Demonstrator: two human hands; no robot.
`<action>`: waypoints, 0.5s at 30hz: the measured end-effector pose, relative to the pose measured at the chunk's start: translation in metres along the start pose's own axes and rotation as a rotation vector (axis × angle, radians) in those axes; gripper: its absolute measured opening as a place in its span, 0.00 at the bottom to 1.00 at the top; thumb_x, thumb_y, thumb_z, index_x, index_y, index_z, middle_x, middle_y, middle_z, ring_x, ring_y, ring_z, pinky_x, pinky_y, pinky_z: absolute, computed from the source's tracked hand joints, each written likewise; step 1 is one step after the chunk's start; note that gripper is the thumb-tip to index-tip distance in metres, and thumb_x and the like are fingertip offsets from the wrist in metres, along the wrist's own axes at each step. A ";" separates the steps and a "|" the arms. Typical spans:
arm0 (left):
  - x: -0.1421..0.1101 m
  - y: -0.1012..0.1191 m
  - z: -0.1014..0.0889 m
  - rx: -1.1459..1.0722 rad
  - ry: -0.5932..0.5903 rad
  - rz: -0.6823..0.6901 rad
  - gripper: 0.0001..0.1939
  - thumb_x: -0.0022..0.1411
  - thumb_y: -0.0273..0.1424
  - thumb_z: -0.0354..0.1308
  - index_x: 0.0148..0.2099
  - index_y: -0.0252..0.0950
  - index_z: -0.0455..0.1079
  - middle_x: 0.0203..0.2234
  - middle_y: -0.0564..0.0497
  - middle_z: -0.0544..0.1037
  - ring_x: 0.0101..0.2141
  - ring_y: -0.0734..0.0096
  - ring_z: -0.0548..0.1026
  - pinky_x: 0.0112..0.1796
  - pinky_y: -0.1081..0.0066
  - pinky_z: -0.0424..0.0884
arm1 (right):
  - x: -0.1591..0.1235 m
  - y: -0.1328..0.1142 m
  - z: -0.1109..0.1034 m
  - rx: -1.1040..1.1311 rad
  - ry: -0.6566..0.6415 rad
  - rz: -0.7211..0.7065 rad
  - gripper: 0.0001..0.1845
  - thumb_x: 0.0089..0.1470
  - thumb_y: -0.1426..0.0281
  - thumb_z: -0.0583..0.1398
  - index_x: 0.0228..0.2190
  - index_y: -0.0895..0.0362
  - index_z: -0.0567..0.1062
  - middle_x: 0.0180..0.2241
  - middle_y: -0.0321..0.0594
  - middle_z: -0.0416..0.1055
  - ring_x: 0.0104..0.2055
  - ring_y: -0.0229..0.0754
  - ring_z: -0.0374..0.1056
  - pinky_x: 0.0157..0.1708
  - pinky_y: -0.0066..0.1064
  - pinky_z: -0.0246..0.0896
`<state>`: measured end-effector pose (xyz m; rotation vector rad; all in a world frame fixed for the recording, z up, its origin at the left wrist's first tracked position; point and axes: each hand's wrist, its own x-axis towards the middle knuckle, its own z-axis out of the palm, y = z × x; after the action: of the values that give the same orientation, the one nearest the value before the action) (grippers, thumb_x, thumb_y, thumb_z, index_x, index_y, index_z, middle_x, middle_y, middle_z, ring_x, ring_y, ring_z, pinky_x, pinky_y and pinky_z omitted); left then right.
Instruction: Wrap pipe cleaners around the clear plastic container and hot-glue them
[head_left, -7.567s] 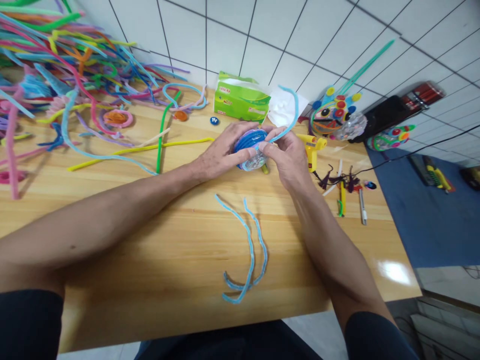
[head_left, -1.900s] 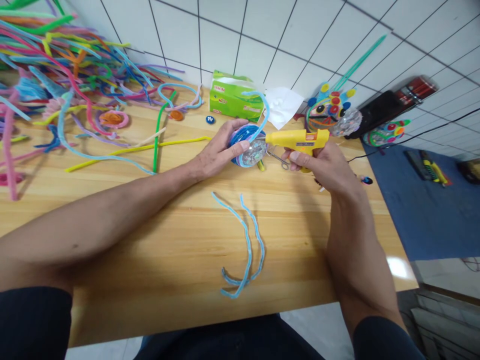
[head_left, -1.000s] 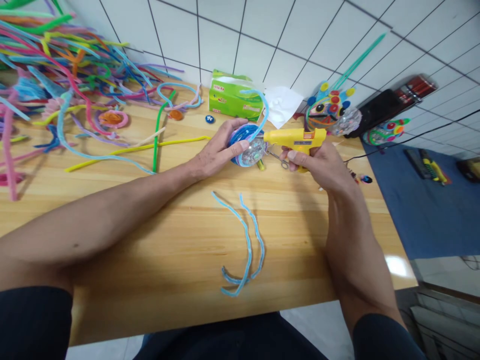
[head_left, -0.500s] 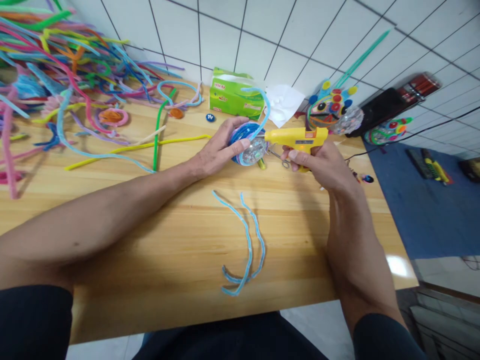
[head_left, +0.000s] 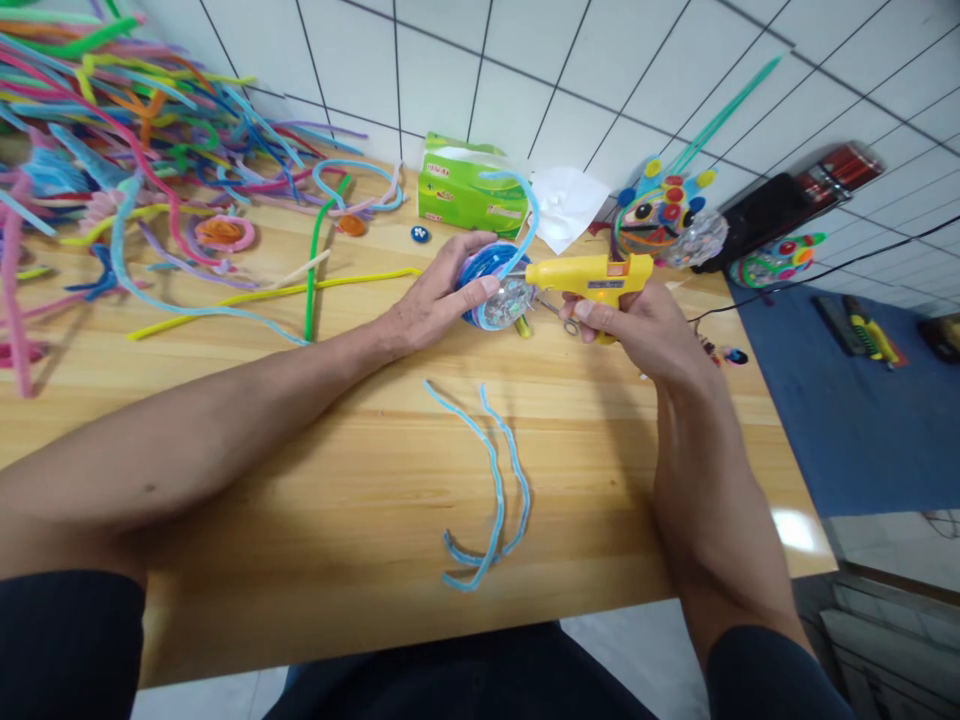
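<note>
Head view, my left hand: my left hand [head_left: 450, 290] wraps the round clear body wound with shiny blue strands [head_left: 478, 266], thumb across its front; it sits just above the table, ahead of me.
My right hand: my right hand [head_left: 637, 325] is curled round the grip of the yellow plastic glue gun [head_left: 589, 272].
Nozzle: it points at the spot where the light-blue fuzzy strip [head_left: 533, 215] leaves the winding; I can't tell if it touches.
Doing it well: I'd judge a thin bead right at the strip's base best, the body steady, my thumb clear of hot glue.
Table: pale wooden table [head_left: 337, 560], with two curved light-blue fuzzy stems [head_left: 498, 480] near me and a tangled multicoloured heap of fuzzy stems [head_left: 112, 100] at left.
Room: white tiled wall [head_left: 442, 60] behind; dark-blue mat [head_left: 810, 400] at right.
</note>
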<state>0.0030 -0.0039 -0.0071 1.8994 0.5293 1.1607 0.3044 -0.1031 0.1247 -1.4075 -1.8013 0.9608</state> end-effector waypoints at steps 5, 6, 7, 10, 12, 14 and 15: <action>0.001 0.001 0.000 0.009 -0.009 0.000 0.39 0.80 0.66 0.64 0.80 0.52 0.66 0.77 0.44 0.76 0.77 0.37 0.75 0.80 0.33 0.72 | -0.002 -0.008 0.001 0.024 0.025 0.030 0.20 0.60 0.49 0.79 0.37 0.48 0.83 0.39 0.40 0.85 0.34 0.42 0.73 0.35 0.39 0.78; 0.001 0.001 0.000 0.009 -0.010 0.003 0.39 0.80 0.66 0.64 0.80 0.52 0.66 0.77 0.44 0.76 0.77 0.37 0.75 0.80 0.32 0.71 | -0.002 -0.009 0.001 0.026 0.037 0.036 0.20 0.59 0.48 0.80 0.38 0.48 0.83 0.39 0.39 0.85 0.33 0.42 0.73 0.34 0.39 0.78; 0.001 0.001 0.000 0.009 -0.009 0.006 0.39 0.80 0.66 0.64 0.80 0.52 0.66 0.77 0.45 0.76 0.77 0.37 0.75 0.80 0.33 0.71 | -0.002 -0.009 0.001 0.026 0.049 0.042 0.20 0.58 0.48 0.80 0.38 0.48 0.84 0.39 0.39 0.86 0.33 0.42 0.73 0.34 0.39 0.78; 0.001 0.000 -0.001 0.013 -0.003 0.010 0.40 0.79 0.67 0.65 0.80 0.52 0.66 0.78 0.44 0.76 0.77 0.38 0.75 0.81 0.34 0.71 | -0.002 -0.009 -0.001 0.031 0.068 0.052 0.19 0.58 0.50 0.81 0.38 0.48 0.84 0.39 0.40 0.86 0.33 0.43 0.74 0.33 0.39 0.78; 0.000 0.000 -0.001 0.023 0.001 0.002 0.41 0.79 0.67 0.65 0.80 0.51 0.66 0.78 0.43 0.76 0.77 0.38 0.75 0.80 0.35 0.72 | -0.002 -0.009 -0.002 0.039 0.068 0.049 0.19 0.58 0.51 0.81 0.37 0.49 0.84 0.39 0.40 0.85 0.33 0.42 0.74 0.33 0.38 0.77; 0.000 0.000 -0.001 0.028 0.002 -0.004 0.41 0.79 0.67 0.64 0.80 0.51 0.65 0.78 0.43 0.75 0.77 0.38 0.75 0.80 0.36 0.72 | -0.002 -0.007 -0.002 0.044 0.063 0.039 0.19 0.58 0.51 0.81 0.36 0.49 0.83 0.38 0.40 0.85 0.33 0.42 0.74 0.33 0.38 0.77; 0.000 0.000 -0.001 0.026 0.001 -0.004 0.41 0.79 0.67 0.64 0.80 0.51 0.65 0.78 0.43 0.75 0.77 0.38 0.75 0.80 0.36 0.73 | -0.001 -0.007 -0.002 0.041 0.056 0.032 0.19 0.59 0.51 0.81 0.35 0.49 0.83 0.37 0.39 0.85 0.33 0.42 0.74 0.34 0.38 0.77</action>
<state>0.0018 -0.0038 -0.0067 1.9191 0.5512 1.1572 0.3028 -0.1052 0.1314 -1.4278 -1.7134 0.9604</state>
